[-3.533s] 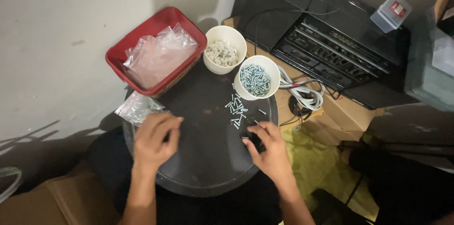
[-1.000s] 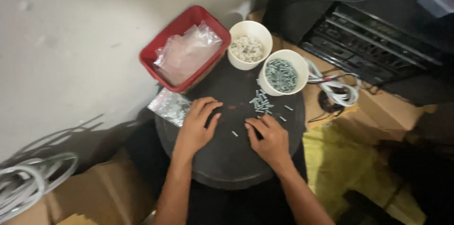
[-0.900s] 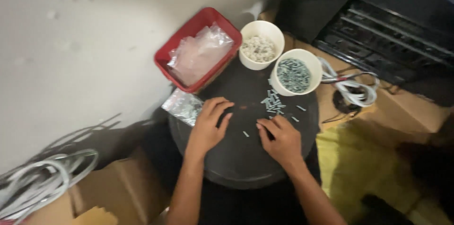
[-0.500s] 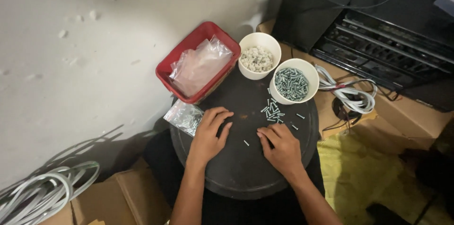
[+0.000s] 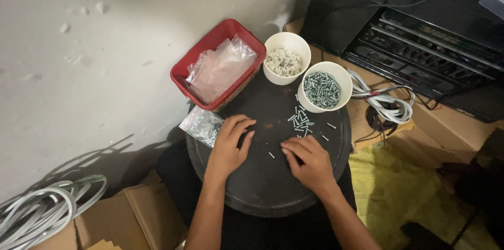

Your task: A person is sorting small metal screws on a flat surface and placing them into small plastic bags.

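Both of my hands rest on a round dark tray point(image 5: 262, 192). My left hand point(image 5: 231, 146) lies flat, fingers apart, beside a small clear bag of screws point(image 5: 201, 125). My right hand point(image 5: 310, 160) has its fingers curled down on the tray, fingertips close to one loose screw point(image 5: 271, 154). A small pile of loose screws point(image 5: 300, 120) lies just beyond my right hand. Behind it stand a white cup of screws point(image 5: 324, 87) and a white cup of pale plugs point(image 5: 286, 59). I cannot see anything pinched in either hand.
A red bin point(image 5: 219, 63) holding empty clear bags sits at the tray's far left. A black stereo unit point(image 5: 420, 24) and coiled white cables point(image 5: 386, 104) lie to the right. Cardboard boxes point(image 5: 136, 218) and a grey cable coil point(image 5: 42, 210) are at lower left.
The camera has shifted, so the tray sits more central. My hands have stayed on the tray, and my right hand has drawn slightly nearer the single loose screw.
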